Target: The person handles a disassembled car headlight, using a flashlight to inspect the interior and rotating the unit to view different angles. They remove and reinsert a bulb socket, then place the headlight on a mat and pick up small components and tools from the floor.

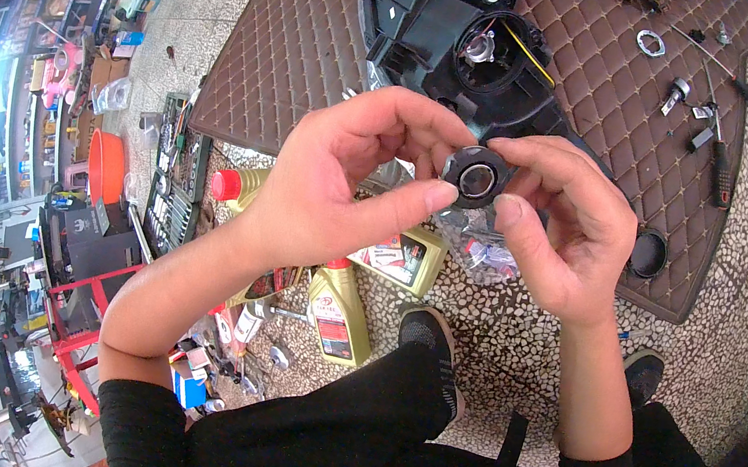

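Between my two hands is a small round black cap (466,164) with a ring-shaped rim around its centre. My left hand (335,173) grips its left edge with thumb and fingers. On the opposite edge, my right hand (569,222) pinches it, the fingertips near those of the left. Beyond the hands a black headlight housing (418,28) lies on a brown quilted mat (276,49). Its round opening faces up, and a yellow wire (528,54) and a metal fitting (479,46) show there.
Another black round cap (649,253) sits at the mat's right edge. Screwdrivers (721,168), a metal ring (651,44) and a bulb (677,94) lie far right. Yellow bottles (339,312), a clear plastic bag (489,258) and a socket set (174,200) are left and below.
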`<state>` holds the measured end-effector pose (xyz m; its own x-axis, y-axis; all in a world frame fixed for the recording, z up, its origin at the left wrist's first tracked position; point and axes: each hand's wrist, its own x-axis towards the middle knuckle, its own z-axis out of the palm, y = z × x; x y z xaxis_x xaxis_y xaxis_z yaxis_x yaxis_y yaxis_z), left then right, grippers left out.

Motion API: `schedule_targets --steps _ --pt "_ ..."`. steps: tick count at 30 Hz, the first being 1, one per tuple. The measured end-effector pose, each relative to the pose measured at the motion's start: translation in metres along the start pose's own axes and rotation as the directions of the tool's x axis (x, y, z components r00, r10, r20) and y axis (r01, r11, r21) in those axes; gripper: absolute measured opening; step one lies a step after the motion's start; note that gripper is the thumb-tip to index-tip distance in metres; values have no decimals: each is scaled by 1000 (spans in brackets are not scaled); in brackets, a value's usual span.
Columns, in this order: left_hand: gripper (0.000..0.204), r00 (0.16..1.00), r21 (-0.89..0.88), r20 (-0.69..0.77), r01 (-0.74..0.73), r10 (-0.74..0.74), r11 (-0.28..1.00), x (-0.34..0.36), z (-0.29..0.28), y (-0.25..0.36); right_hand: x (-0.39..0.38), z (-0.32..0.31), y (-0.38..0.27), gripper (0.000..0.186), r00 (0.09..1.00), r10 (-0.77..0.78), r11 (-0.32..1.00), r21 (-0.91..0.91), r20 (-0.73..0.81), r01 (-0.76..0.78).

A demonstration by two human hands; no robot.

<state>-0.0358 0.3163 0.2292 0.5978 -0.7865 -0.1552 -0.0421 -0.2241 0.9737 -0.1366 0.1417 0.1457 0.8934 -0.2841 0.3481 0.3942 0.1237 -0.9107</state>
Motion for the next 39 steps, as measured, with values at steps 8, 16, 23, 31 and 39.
schedule_targets --steps 8,16,23,31,39 --pt "34 996 90 -13 -87 89 992 -1 1 -2 -5 13 -12 5 923 348 935 138 -163 -327" --pt "34 998 48 -22 -52 54 997 -1 3 -3 -4 15 -13 6 920 316 949 65 -233 -310" --pt "36 997 37 -35 -73 74 997 -1 5 -1 -4 14 -17 5 907 366 930 45 -209 -365" --pt "42 967 263 41 -254 252 931 -1 3 1 -3 17 -17 7 924 335 942 102 -185 -321" --pt "38 976 92 -191 -88 104 992 -2 11 -7 -2 19 -8 40 980 153 988 13 -127 -152"
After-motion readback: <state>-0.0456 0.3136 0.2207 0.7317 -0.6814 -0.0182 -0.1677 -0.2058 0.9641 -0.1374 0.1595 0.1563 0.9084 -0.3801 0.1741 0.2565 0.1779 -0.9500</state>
